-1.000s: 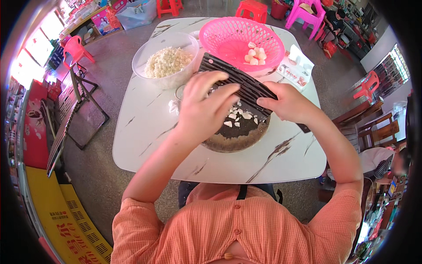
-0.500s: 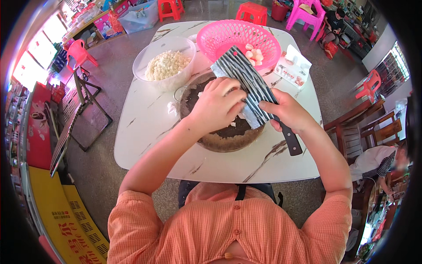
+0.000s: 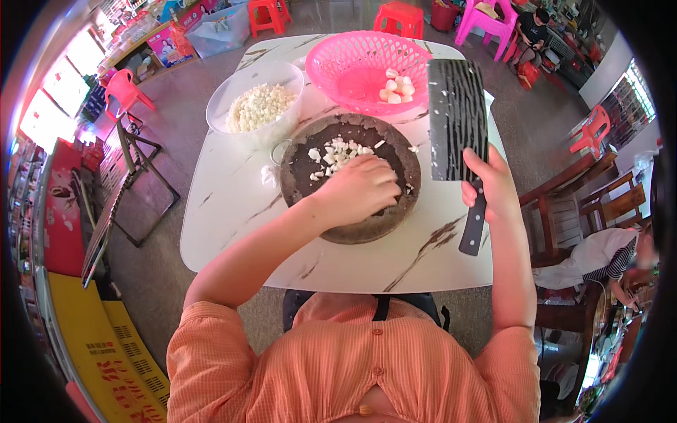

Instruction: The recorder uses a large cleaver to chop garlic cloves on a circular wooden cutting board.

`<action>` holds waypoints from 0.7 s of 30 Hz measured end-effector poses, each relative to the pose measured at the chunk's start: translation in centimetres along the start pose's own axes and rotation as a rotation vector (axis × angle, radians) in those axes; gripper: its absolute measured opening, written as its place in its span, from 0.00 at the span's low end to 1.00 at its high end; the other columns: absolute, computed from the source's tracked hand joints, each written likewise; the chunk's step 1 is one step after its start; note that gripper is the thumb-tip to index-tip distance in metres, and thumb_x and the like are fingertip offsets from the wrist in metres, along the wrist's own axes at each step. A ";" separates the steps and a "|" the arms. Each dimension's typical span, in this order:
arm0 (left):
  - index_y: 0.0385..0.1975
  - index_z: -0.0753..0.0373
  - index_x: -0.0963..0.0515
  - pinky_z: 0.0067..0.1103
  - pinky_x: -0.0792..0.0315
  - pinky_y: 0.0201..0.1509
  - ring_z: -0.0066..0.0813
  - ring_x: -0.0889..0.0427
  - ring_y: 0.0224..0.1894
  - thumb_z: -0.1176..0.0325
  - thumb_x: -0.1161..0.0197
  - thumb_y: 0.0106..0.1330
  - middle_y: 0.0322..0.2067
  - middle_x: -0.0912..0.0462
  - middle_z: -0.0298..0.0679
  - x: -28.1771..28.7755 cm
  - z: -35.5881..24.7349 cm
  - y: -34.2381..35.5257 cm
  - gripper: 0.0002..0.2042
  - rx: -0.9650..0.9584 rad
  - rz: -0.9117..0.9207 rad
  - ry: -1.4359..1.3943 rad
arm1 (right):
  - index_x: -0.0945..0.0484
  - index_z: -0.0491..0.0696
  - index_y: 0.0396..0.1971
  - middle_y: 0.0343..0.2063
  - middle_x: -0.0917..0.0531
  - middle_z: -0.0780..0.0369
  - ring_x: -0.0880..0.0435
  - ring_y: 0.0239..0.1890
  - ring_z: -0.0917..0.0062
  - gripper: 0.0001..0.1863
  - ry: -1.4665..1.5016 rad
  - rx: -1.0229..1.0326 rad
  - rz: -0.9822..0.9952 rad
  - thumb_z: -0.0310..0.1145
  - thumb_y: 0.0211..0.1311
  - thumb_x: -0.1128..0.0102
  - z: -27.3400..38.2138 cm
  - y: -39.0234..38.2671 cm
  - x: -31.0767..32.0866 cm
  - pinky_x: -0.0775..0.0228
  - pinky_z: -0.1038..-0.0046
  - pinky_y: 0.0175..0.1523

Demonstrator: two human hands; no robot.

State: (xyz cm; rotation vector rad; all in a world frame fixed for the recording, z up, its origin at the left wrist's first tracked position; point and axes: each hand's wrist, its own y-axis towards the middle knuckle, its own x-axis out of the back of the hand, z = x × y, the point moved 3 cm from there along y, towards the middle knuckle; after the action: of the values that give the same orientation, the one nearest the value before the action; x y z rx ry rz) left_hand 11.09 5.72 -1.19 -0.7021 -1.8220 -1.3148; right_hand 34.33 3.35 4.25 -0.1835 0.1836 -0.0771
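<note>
My right hand [image 3: 492, 180] grips a black-handled cleaver [image 3: 455, 116] held upright at the right of the board, white bits stuck on its dark ridged-looking blade. My left hand [image 3: 356, 189] is down on the round, dark chopping board [image 3: 303, 204], fingers curled among white chopped pieces [image 3: 338, 151]; its fingertips and anything under them are hidden. Behind the board are a clear bowl [image 3: 218, 106] of finely chopped white food and a pink perforated basket [image 3: 335, 63] holding several pale, round pieces [image 3: 397, 86].
The marble-patterned table [image 3: 226, 211] has a rounded edge. A folded metal frame [image 3: 127, 176] stands left, wooden chairs [image 3: 564, 197] right. Red stools [image 3: 398, 21] are beyond. One person [image 3: 532, 42] sits at far right back; another [image 3: 592, 261] leans at lower right.
The cleaver has moved right and turned upright in my right hand. My left hand has left the blade and come down onto the board, where chopped pieces now show.
</note>
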 end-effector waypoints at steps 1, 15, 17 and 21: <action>0.33 0.59 0.20 0.39 0.30 0.59 0.41 0.23 0.50 0.67 0.34 0.59 0.41 0.21 0.38 0.3 0.9 -0.7 0.06 0.073 -0.008 0.066 | 0.29 0.50 0.43 0.24 0.26 0.67 0.35 0.10 0.84 0.08 0.039 0.002 -0.021 0.34 0.70 0.42 -0.4 -0.3 0.6 0.46 0.77 0.15; 0.47 0.59 0.20 0.41 0.32 0.61 0.47 0.26 0.58 0.46 0.31 0.58 0.53 0.23 0.45 0.1 1.2 2.7 0.25 0.429 0.114 0.046 | 0.29 0.48 0.40 0.26 0.23 0.65 0.31 0.10 0.80 0.08 0.313 0.158 -0.047 0.32 0.69 0.40 -0.9 1.5 2.0 0.42 0.75 0.15; 0.44 0.59 0.19 0.40 0.31 0.58 0.46 0.24 0.56 0.48 0.30 0.57 0.49 0.22 0.43 -0.1 0.5 3.2 0.23 0.383 0.121 0.062 | 0.29 0.48 0.40 0.26 0.23 0.64 0.31 0.10 0.80 0.08 0.311 0.152 -0.083 0.32 0.69 0.40 -0.6 1.7 2.6 0.42 0.75 0.15; 0.34 0.59 0.21 0.36 0.28 0.52 0.41 0.20 0.46 0.63 0.31 0.55 0.39 0.21 0.39 -0.7 1.2 3.4 0.10 0.345 0.088 0.143 | 0.28 0.47 0.40 0.26 0.23 0.65 0.31 0.10 0.80 0.08 0.309 0.154 -0.137 0.32 0.69 0.40 -0.8 1.6 3.9 0.42 0.75 0.15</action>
State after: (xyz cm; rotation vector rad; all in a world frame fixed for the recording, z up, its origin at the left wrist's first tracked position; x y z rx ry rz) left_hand 13.87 7.93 -0.18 -0.4819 -1.8181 -0.9361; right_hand 38.10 4.43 2.46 -0.0293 0.4721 -0.2555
